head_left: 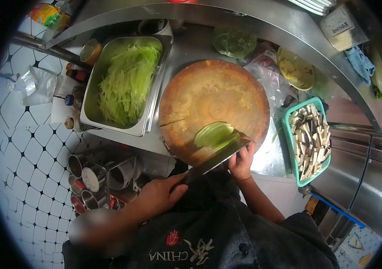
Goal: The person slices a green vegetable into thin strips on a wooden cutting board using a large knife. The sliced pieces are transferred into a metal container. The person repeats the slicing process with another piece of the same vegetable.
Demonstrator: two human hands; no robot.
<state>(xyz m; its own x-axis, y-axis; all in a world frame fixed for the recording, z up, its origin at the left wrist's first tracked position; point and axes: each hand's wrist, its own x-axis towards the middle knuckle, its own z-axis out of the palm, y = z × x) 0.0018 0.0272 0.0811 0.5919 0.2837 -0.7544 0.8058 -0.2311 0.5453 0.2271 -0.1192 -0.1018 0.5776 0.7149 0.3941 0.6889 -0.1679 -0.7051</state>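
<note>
My left hand (164,195) is closed round the handle of a cleaver (215,159), whose broad blade slants up to the right over the near edge of a round wooden chopping block (218,96). At the blade's far end my right hand (243,160) is closed, its fingers against the end of the blade; part of them is hidden behind the steel. Pale green slices of a peeled vegetable (213,133) lie overlapping on the block, just beyond the blade. The blade covers some of the slices on their near side.
Left of the block stands a steel pan (148,117) heaped with green shreds (126,85). To the right, a turquoise basket (289,139) holds dark-skinned cut strips (309,139). A yellow bowl (296,67) and a plastic bag (269,83) sit behind, under a steel shelf (285,33).
</note>
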